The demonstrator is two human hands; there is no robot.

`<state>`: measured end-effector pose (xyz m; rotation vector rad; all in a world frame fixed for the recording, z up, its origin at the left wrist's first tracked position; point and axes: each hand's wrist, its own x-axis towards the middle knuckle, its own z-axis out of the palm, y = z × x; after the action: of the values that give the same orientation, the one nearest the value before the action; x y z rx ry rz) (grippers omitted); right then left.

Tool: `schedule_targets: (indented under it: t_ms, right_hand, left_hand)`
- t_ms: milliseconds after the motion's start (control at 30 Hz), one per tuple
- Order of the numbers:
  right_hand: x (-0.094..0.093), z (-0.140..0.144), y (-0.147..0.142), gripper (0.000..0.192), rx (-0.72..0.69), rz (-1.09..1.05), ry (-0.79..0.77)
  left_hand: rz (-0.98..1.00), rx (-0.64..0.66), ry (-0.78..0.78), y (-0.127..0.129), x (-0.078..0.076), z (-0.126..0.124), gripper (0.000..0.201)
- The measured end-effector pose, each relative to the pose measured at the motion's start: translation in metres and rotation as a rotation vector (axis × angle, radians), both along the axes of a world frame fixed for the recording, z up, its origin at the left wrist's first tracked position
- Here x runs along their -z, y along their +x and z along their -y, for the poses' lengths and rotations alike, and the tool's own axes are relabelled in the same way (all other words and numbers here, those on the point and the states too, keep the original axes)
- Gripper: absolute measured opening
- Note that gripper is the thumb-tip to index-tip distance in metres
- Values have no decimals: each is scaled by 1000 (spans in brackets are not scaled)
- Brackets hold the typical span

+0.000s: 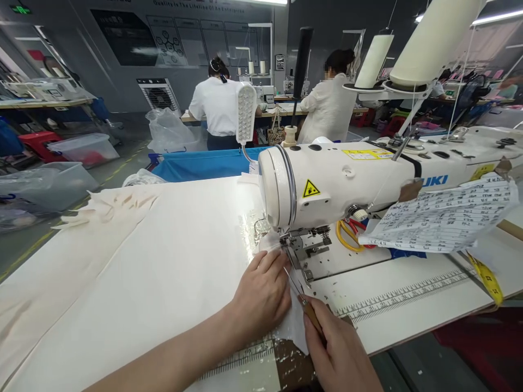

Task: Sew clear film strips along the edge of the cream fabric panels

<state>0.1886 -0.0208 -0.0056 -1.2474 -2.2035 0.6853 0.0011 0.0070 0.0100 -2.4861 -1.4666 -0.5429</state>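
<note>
My left hand (263,288) lies over a piece of thin white fabric (295,321), fingers close together and bent. Its fingertips press the cloth down just in front of the needle area of a white sewing machine (327,185). Gripped in my right hand (337,348) is an awl (311,314) with a wooden handle. The awl's thin metal shaft slants up and left beside my left fingers toward the presser foot (286,239). Part of the fabric is hidden under my left hand, and the exact place of the awl's tip is hard to make out.
Pale cut fabric pieces (110,209) lie along the table's left side. Scissors with yellow and red handles (347,237), a handwritten sheet (445,215) and a yellow tape measure (486,277) are at right. Thread cones (373,61) stand above. Two people in white work beyond.
</note>
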Motion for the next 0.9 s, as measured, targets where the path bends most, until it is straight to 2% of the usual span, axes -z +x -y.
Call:
schedule_targets:
  t_ms: [233, 400, 567, 900]
  right_hand:
    - [-8, -2, 23, 35, -20, -18, -90]
    - [-13, -6, 37, 33, 76, -201, -266]
    - [-16, -2, 36, 38, 239, -392, -485]
    - [-18, -1, 34, 38, 288, -411, -534]
  left_hand:
    - [-38, 4, 5, 1, 9, 1, 42]
    - [-51, 0, -40, 1, 5, 4, 43]
    - [-42, -13, -54, 4, 4, 8, 43]
    - [-89, -4, -105, 2, 3, 10, 46]
